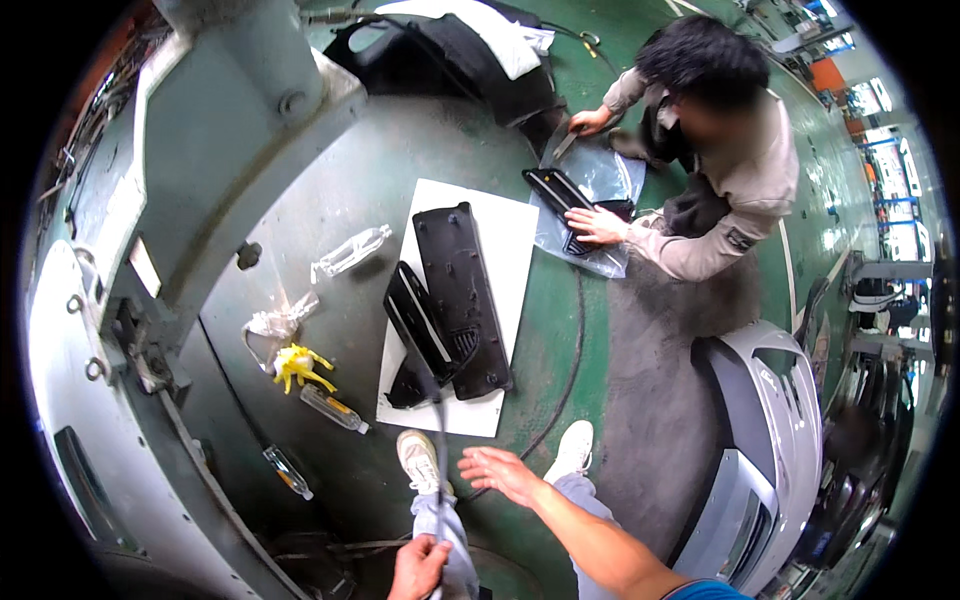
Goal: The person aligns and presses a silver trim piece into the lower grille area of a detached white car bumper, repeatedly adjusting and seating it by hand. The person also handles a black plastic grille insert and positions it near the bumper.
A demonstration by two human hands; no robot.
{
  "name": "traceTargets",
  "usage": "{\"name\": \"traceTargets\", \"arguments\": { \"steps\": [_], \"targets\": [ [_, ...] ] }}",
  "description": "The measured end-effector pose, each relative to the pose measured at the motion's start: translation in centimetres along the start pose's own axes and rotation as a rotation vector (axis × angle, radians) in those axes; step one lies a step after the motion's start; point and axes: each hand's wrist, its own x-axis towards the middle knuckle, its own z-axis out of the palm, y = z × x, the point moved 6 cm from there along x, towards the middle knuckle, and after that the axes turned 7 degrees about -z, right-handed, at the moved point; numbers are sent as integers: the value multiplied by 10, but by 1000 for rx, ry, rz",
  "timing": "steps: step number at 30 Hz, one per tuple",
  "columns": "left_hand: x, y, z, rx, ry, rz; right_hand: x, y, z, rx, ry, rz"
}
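My left hand [418,570] is closed round a long, thin grey strip [441,470], whose exact kind I cannot make out. The strip runs up past my left shoe and crosses in front of the near end of the black plastic trim pieces. My right hand [500,475] is open, fingers stretched out, above the floor between my shoes. Beyond my feet lies a white board [515,260]. On it rest a long, flat black panel [455,270] and a narrower glossy black trim piece [418,315] with a slatted end.
A crouching person [715,150] handles a similar black part [560,195] on a clear plastic bag [610,175], a flat tool in one hand. Bottles [355,250] and yellow gloves [300,368] lie left. A bumper [770,400] stands right; a grey lift post [230,100] rises left.
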Motion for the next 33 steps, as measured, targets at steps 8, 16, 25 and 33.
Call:
{"name": "traceTargets", "arguments": {
  "steps": [8, 16, 25, 33],
  "targets": [
    [-66, 71, 55, 407, -271, 225, -128, -68, 38, 178, 158, -191],
    [-106, 86, 101, 662, -305, 255, -215, -90, 11, 324, 252, -424],
    [-125, 96, 254, 789, -361, 291, -339, -97, -120, 388, 470, -639],
    [-162, 102, 438, 931, -261, 395, -499, -106, -251, 379, 761, -974]
  ]
}}
